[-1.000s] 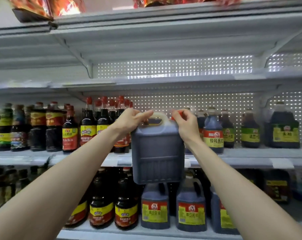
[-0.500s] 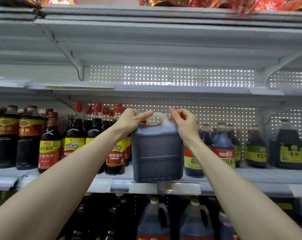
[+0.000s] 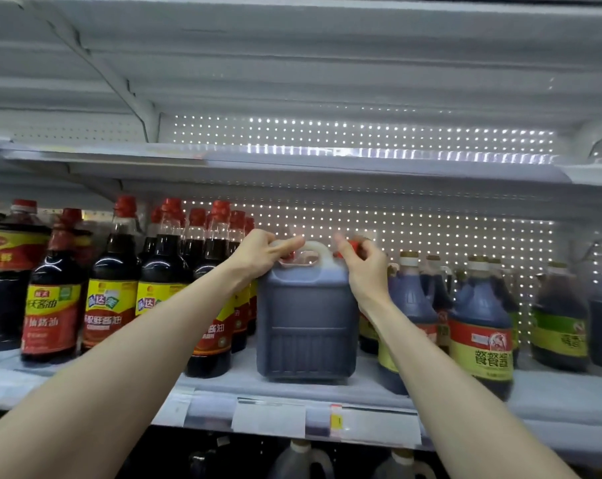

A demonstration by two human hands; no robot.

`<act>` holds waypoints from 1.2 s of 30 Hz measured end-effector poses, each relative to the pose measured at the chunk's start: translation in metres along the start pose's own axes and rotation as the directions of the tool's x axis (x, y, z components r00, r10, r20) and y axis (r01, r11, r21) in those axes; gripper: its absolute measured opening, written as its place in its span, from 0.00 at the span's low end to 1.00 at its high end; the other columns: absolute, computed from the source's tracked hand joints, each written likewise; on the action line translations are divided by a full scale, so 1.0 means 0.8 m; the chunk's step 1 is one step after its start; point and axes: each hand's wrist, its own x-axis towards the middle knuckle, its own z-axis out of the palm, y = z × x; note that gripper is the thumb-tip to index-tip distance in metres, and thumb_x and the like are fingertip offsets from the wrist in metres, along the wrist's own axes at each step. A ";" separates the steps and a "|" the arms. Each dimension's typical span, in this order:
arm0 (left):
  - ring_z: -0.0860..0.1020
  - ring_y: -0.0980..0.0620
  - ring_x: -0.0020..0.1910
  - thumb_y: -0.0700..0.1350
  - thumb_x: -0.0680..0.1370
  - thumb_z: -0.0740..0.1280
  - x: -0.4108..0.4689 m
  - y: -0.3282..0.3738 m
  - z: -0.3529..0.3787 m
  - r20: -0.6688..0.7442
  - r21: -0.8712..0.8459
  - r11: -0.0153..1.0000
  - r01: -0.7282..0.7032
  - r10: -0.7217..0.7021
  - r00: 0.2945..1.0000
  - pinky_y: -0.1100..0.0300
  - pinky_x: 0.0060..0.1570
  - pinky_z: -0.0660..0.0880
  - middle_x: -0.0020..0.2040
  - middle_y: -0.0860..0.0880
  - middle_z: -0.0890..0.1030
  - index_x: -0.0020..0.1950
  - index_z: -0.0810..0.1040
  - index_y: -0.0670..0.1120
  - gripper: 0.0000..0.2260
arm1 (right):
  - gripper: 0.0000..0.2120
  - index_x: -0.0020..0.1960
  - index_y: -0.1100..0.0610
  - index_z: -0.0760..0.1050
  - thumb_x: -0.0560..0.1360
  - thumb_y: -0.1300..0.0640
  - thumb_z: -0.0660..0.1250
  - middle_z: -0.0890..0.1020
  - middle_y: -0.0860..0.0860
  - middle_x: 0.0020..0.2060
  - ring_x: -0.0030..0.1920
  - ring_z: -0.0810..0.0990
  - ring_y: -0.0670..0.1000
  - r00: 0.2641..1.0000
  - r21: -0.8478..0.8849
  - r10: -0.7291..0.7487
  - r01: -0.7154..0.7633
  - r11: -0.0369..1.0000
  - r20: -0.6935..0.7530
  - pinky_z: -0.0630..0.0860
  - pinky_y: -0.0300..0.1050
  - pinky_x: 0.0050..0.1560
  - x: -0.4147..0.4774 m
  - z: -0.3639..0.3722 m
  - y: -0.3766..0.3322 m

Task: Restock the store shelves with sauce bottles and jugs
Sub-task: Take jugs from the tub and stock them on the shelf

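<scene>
Your left hand [image 3: 258, 255] curls over the left end of the white handle [image 3: 313, 248] on the sauce jug [image 3: 306, 326]; your right hand [image 3: 365, 267] pinches at the red cap [image 3: 353, 245] on its right corner; both grip it. The jug stands upright on the middle shelf [image 3: 551, 392], near the front edge; tall red-capped soy sauce bottles [image 3: 164, 288] crowd just beside it on the left; rounder handled jugs [image 3: 479, 326] with red and yellow labels stand on its right.
</scene>
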 end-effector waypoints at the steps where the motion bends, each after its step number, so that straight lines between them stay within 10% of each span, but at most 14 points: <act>1: 0.68 0.64 0.19 0.52 0.75 0.70 0.005 -0.005 0.003 -0.001 0.004 1.000 0.008 -0.008 1.000 0.71 0.23 0.62 0.18 0.58 0.71 0.27 0.72 0.45 0.20 | 0.14 0.40 0.61 0.78 0.74 0.50 0.71 0.83 0.54 0.36 0.37 0.78 0.48 1.000 0.007 0.019 -0.019 1.000 0.003 0.74 0.45 0.43 0.002 0.000 0.005; 6: 0.78 0.55 0.33 0.56 0.73 0.72 0.021 -0.022 0.012 0.019 -0.052 0.998 0.040 -0.039 0.999 0.64 0.35 0.72 0.38 0.44 0.84 0.40 0.83 0.35 0.21 | 0.09 0.42 0.59 0.80 0.76 0.53 0.70 0.83 0.55 0.39 0.40 0.79 0.49 0.998 -0.023 0.064 -0.064 0.998 0.004 0.75 0.47 0.47 0.010 -0.001 0.026; 10: 0.75 0.61 0.28 0.52 0.74 0.71 0.028 -0.023 0.020 0.012 -0.012 0.999 0.040 -0.039 0.999 0.70 0.30 0.70 0.33 0.50 0.81 0.36 0.81 0.40 0.16 | 0.14 0.43 0.63 0.79 0.74 0.51 0.71 0.82 0.57 0.38 0.40 0.76 0.49 0.993 -0.001 0.118 -0.118 0.993 0.004 0.73 0.47 0.46 0.015 -0.002 0.037; 14: 0.81 0.52 0.44 0.56 0.73 0.71 0.033 -0.031 0.021 0.012 -0.013 0.998 0.066 -0.066 0.998 0.58 0.50 0.76 0.43 0.48 0.84 0.46 0.83 0.39 0.19 | 0.17 0.46 0.62 0.79 0.74 0.46 0.70 0.82 0.55 0.39 0.42 0.78 0.51 0.989 -0.034 0.147 -0.147 0.989 0.014 0.73 0.46 0.48 0.020 0.000 0.040; 25: 0.75 0.55 0.58 0.49 0.80 0.64 -0.003 -0.061 0.046 -0.093 -0.222 0.974 0.052 -0.074 0.993 0.60 0.58 0.71 0.59 0.52 0.77 0.62 0.68 0.50 0.12 | 0.18 0.61 0.59 0.74 0.78 0.47 0.65 0.80 0.58 0.54 0.55 0.78 0.56 0.972 -0.176 0.215 -0.197 0.964 0.089 0.72 0.48 0.56 -0.003 -0.001 0.043; 30: 0.73 0.54 0.62 0.56 0.80 0.59 -0.039 -0.084 0.059 -0.052 -0.333 0.940 0.078 -0.101 0.994 0.62 0.59 0.71 0.66 0.51 0.72 0.73 0.63 0.49 0.23 | 0.30 0.78 0.56 0.52 0.81 0.45 0.56 0.58 0.51 0.76 0.75 0.57 0.51 0.941 -0.243 0.262 -0.208 0.947 0.216 0.54 0.45 0.73 -0.046 -0.011 0.028; 36: 0.74 0.56 0.62 0.57 0.80 0.58 -0.061 -0.102 0.062 0.039 -0.435 0.890 0.135 -0.131 0.991 0.58 0.61 0.73 0.68 0.53 0.72 0.76 0.61 0.53 0.24 | 0.33 0.78 0.44 0.37 0.80 0.38 0.51 0.35 0.47 0.77 0.77 0.38 0.50 0.871 -0.399 0.401 -0.272 0.875 0.284 0.42 0.54 0.76 -0.109 -0.013 0.019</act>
